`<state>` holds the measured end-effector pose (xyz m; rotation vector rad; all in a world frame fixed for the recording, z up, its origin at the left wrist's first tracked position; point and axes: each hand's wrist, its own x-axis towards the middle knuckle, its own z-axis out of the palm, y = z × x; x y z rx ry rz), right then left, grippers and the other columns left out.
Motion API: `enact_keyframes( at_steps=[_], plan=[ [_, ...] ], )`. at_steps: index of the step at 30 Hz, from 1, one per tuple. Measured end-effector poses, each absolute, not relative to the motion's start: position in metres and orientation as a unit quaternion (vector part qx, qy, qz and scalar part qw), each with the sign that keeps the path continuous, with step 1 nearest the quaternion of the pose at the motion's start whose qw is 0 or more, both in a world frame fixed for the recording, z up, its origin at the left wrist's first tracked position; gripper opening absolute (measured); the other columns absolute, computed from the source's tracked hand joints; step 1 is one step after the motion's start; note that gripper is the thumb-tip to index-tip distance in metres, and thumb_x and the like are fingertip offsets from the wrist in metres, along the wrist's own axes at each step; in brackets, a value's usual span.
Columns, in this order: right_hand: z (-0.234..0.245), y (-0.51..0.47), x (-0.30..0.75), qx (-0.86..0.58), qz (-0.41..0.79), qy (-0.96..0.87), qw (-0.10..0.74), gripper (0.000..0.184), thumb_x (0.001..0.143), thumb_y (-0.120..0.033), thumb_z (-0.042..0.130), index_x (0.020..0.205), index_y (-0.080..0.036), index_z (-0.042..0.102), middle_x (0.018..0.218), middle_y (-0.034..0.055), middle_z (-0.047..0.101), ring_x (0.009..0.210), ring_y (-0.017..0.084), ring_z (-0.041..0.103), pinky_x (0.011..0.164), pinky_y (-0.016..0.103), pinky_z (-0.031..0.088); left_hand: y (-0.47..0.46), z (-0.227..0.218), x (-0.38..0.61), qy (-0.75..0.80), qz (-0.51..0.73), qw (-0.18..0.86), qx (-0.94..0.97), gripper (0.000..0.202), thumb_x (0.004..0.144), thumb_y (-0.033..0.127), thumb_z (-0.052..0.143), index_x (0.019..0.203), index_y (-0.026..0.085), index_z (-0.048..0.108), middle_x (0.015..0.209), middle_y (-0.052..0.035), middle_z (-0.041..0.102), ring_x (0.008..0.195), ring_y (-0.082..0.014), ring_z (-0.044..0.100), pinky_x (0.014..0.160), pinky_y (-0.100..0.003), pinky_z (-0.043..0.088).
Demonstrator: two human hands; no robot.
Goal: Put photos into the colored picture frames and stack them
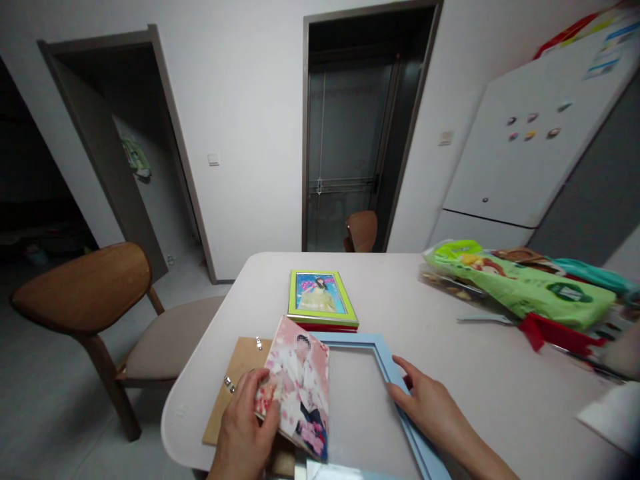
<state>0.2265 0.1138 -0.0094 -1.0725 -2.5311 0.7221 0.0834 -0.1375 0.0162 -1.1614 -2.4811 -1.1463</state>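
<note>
My left hand [246,423] pinches the lower left side of a photo print [303,393], which shows a figure in white on a pink background. The print is tilted and overlaps the left part of a light blue picture frame [373,342]. My right hand [430,403] grips the frame's right bar, thumb on the inner side. Through the frame's opening the tabletop shows. Partly under the print and my left hand lies a brown backing board [240,363] with metal clips. Something pale and shiny [333,471] at the bottom edge is cut off.
Beyond the blue frame, a green-edged picture frame [349,300] rests on something red on the white table [395,287]. Green packaging [540,283], a red item [560,333] and other clutter fill the right side. A wooden chair [85,287] stands at the left.
</note>
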Motion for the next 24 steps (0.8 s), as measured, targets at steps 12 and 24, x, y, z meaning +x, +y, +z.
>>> enact_keyframes(
  at_steps=[12, 24],
  plan=[
    [-0.002, 0.085, 0.218, -0.314, 0.245, -0.893, 0.209, 0.041, 0.071, -0.034, 0.043, 0.105, -0.014, 0.053, 0.092, 0.0095, 0.057, 0.074, 0.020, 0.054, 0.071, 0.033, 0.041, -0.158, -0.014, 0.084, -0.838, -0.236, 0.121, -0.476, 0.041, 0.068, 0.030, 0.054, 0.108, 0.018, 0.051, 0.114, -0.0134, 0.052, 0.103, -0.0290, 0.048, 0.083, -0.045, 0.042],
    [0.025, 0.008, 0.161, -0.190, 0.767, -0.571, 0.224, 0.061, 0.065, -0.031, 0.057, 0.121, -0.013, 0.038, 0.066, -0.0021, 0.055, 0.054, 0.010, 0.050, 0.051, 0.022, 0.040, -0.122, -0.008, 0.099, -0.708, -0.493, 0.058, -0.502, 0.050, 0.072, 0.010, 0.043, 0.120, 0.022, 0.042, 0.124, -0.0069, 0.046, 0.114, -0.0219, 0.040, 0.096, -0.037, 0.033]
  ],
)
